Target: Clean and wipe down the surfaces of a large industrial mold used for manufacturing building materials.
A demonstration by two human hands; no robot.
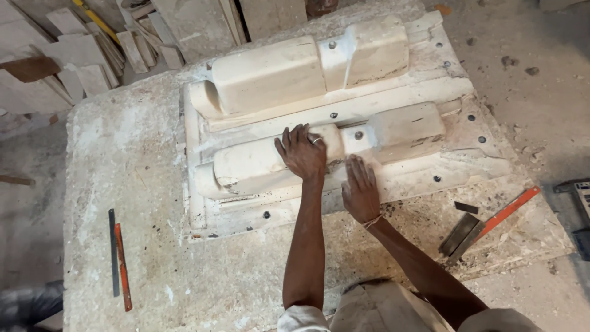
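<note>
View from the head camera, looking down on a dusty stone bench (135,184). I see a pale cream moulded form (344,123) lying flat on the bench, with two long raised ridges running left to right and dark screw heads dotted along its flanges. My left hand (302,152) lies palm down, fingers spread, on the nearer ridge (246,166) near its middle; a ring shows on one finger. My right hand (360,189) rests flat just beside it, fingers together, on the lower slope of the same ridge and the flange below. Both hands are open, pressing rather than gripping, and they sit close together without touching. To the right of the form, on the bench, lies a trowel-like tool (485,227) with an orange handle and a dark blade. Near the bench's left edge lie a dark steel rule (113,252) and a thin orange strip (123,267), side by side. Stacked stone offcuts (67,55) fill the upper left corner.
</note>
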